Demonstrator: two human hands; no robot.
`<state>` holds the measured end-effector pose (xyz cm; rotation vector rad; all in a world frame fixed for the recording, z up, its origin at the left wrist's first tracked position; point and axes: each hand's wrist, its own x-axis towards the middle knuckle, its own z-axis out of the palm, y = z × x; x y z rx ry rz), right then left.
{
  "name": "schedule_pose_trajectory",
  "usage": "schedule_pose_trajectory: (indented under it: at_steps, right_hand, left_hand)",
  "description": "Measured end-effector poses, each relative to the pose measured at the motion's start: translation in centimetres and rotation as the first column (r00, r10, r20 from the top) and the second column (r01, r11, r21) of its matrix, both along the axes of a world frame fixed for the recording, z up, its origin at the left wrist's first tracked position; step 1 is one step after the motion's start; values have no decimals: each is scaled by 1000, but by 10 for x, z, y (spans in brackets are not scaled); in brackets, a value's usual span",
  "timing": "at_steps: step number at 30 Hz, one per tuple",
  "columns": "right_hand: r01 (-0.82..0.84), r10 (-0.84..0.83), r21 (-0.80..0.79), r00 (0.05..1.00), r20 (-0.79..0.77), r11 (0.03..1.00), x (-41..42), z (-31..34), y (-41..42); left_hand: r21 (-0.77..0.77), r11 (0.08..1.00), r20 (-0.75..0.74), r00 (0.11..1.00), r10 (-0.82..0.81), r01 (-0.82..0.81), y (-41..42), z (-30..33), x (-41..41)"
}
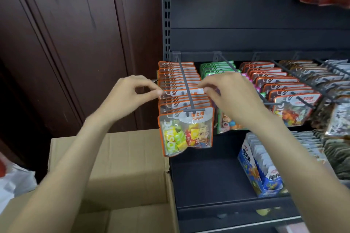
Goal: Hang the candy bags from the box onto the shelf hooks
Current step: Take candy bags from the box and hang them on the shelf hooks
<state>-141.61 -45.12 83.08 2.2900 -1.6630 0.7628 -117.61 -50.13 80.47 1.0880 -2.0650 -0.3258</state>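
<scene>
Both hands pinch the top corners of one orange-edged candy bag [181, 93] midway along the leftmost hook [186, 89]: the left hand [130, 96] at its left corner, the right hand [231, 96] at its right. More identical bags hang before and behind the held one. Below the forearms sits the open cardboard box [128, 166].
</scene>
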Motion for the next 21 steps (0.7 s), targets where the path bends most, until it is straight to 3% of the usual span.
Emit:
schedule_pose_trajectory:
  at_steps: [4, 11, 16, 21]
  right_hand:
    - [54, -23, 132, 974, -225, 990, 2, 23, -18]
    - [30, 22, 207, 969, -244, 978, 2, 25, -35]
    - [20, 34, 205, 966, -258, 979, 1, 18, -48]
    - [6, 51, 243, 972, -229, 970, -2, 13, -51]
  left_hand:
    - [105, 991, 177, 978, -106, 88, -16, 16, 1]
    - [57, 992, 211, 969, -125, 115, -27, 12, -4]
    - [-87, 996, 368, 929, 18, 15, -33, 7, -6]
    - [-256, 967, 399, 909, 118, -13, -31, -4, -13]
